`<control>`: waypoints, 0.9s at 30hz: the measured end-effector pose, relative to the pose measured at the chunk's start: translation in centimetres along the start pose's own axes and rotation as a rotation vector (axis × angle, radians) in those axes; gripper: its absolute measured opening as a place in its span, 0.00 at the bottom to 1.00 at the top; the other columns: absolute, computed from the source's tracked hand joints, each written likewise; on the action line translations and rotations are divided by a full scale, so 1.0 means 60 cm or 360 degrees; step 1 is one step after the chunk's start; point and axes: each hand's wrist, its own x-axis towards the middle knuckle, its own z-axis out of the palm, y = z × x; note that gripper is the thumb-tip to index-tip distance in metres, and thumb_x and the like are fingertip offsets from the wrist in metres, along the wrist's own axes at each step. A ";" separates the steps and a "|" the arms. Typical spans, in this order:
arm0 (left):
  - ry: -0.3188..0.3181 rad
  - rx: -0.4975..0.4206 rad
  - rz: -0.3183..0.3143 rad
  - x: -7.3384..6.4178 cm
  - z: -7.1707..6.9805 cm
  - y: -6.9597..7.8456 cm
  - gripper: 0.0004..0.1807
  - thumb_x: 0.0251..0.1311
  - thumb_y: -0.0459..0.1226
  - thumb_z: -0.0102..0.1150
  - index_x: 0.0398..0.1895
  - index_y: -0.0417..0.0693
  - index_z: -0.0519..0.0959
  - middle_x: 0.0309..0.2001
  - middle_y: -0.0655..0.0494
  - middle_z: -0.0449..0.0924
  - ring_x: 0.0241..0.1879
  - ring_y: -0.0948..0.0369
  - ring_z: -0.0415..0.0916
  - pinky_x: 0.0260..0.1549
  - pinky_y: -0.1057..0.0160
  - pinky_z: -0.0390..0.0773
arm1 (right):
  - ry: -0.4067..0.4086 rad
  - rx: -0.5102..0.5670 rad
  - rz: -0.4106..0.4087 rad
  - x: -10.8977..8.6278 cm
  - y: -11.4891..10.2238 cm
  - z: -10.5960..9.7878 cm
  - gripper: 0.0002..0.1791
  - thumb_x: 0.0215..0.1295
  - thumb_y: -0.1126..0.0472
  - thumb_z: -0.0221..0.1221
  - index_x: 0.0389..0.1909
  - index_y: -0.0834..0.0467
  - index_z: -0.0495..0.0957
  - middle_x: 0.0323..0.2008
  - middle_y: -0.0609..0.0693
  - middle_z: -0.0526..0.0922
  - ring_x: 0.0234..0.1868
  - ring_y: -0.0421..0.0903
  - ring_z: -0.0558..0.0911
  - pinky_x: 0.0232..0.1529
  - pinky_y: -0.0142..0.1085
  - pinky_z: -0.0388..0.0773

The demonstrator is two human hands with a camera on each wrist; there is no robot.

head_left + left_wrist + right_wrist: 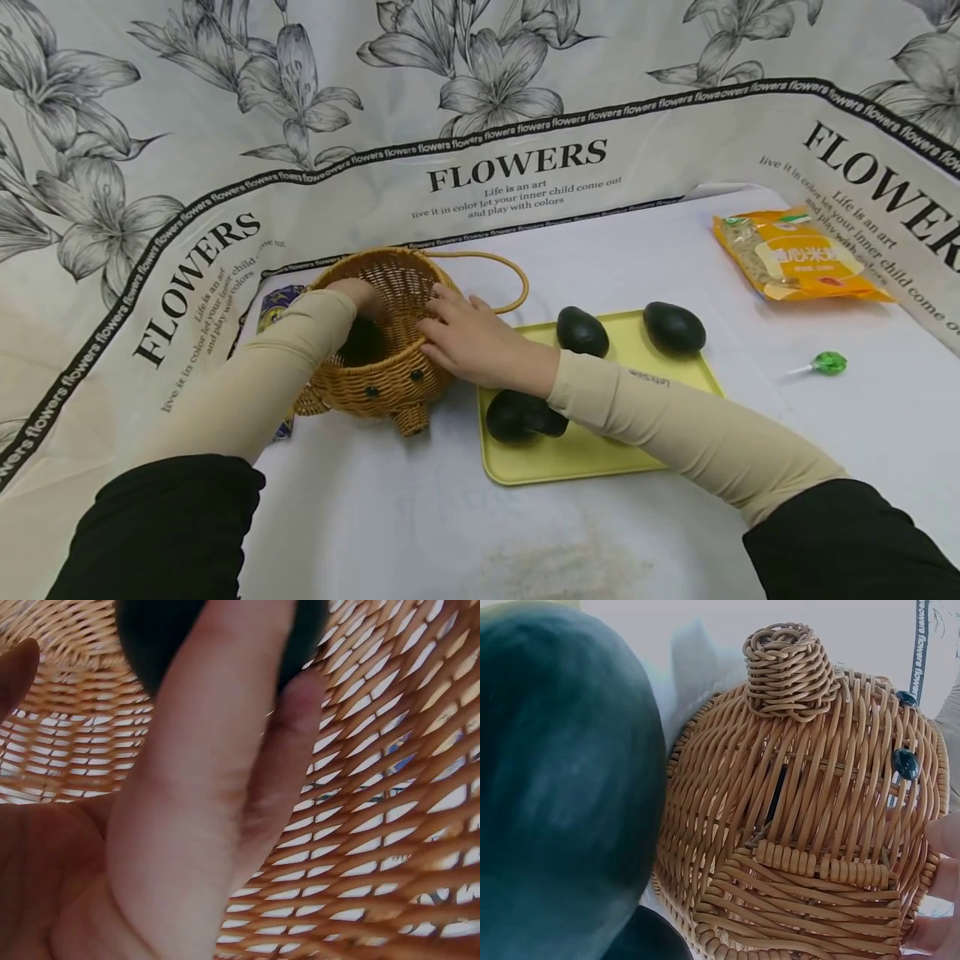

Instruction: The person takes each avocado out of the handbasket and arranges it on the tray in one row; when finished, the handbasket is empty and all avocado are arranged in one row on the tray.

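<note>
A woven wicker basket (375, 387) with an animal face stands at the left of the table. My left hand (362, 298) reaches inside it, next to a dark green avocado (363, 343). In the left wrist view, straight fingers (187, 780) cross in front of this avocado (154, 637), with the thumb apart at the left. My right hand (487, 342) holds the basket's right rim, fingers over the edge. Several more avocados lie on or at a yellow tray (600, 467), including one (582, 332) at the back and one (674, 328) at the back right corner.
An orange food packet (802, 258) lies at the back right, with a green-wrapped lollipop (829, 362) in front of it. A purple packet (279, 304) is partly hidden behind the basket. The basket's loop handle (517, 275) sticks out to the right. Flower-printed cloth (517, 200) hangs behind.
</note>
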 end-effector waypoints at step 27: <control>0.0016 -0.0470 0.0253 -0.021 0.002 0.009 0.54 0.56 0.50 0.62 0.74 0.40 0.40 0.71 0.35 0.49 0.62 0.43 0.66 0.45 0.54 0.81 | 0.0004 0.0013 0.0004 -0.005 0.004 0.004 0.24 0.73 0.46 0.41 0.64 0.49 0.68 0.67 0.53 0.65 0.75 0.53 0.51 0.68 0.57 0.59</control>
